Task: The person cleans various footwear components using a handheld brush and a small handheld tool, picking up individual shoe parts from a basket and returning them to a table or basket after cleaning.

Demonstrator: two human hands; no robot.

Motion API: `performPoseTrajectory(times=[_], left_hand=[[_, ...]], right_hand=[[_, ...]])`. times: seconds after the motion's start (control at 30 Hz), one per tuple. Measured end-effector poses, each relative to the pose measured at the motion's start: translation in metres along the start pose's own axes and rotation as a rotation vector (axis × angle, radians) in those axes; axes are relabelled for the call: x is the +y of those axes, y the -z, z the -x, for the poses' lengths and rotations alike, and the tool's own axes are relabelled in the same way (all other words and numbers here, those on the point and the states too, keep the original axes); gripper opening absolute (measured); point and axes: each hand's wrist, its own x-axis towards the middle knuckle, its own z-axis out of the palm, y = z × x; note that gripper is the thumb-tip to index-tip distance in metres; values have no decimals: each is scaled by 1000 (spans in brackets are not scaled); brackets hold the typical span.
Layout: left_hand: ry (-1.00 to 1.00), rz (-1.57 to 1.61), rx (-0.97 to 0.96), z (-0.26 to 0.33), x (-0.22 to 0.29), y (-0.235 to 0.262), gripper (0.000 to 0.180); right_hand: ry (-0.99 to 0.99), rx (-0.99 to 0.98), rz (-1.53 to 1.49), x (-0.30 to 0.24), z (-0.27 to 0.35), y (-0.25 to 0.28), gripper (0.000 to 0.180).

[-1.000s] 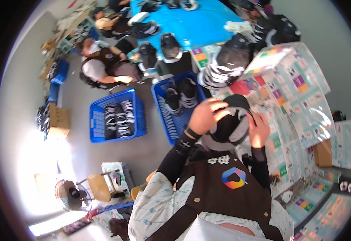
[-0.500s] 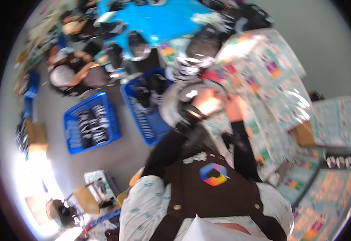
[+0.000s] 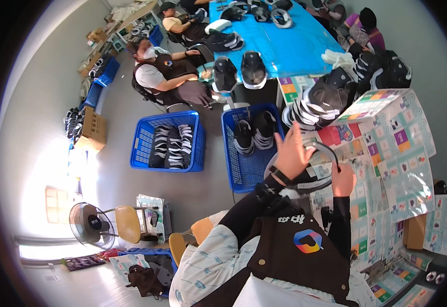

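A black and grey-white cap (image 3: 305, 177) is in front of my chest, above the printed sheets, with its rim curving between my two hands. My right hand (image 3: 343, 180) is closed on the right side of that rim. On the other side, my left hand (image 3: 292, 156) has its fingers stretched out and apart; the palm is beside the cap and does not grip it. Just beyond my hands stands a stack of black caps with white brims (image 3: 315, 105).
Two blue baskets (image 3: 249, 176), (image 3: 140, 148) with caps stand on the floor to the left. Printed sheets (image 3: 405, 176) cover the right side. A blue-covered table (image 3: 290, 43) is ahead, with co-workers (image 3: 164, 77) around it. A fan (image 3: 91, 225) and yellow chair (image 3: 127, 225) are lower left.
My view has swung, so the scene sits further right and is sharper. My left hand, earlier close to the right one over the cap, now has its fingers spread and apart from it.
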Motion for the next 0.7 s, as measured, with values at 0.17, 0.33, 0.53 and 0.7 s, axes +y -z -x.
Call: performPoseTrajectory(times=[0.17,0.33,0.53,0.7], left_hand=[[-14,-55,-48,19,-72,13,51],[-193,-53,-363,2,-44,33,36],[-49,234,-299,5,-50,26,21],[-84,249,-412,-11,-51,27,16]], right_hand=[[141,41,-101,-14,6,0,21],[250,43,-242,-34,10,6,15],[283,47,-365,-39,19,13,15],[233,38,-432,-41,24,22,16]])
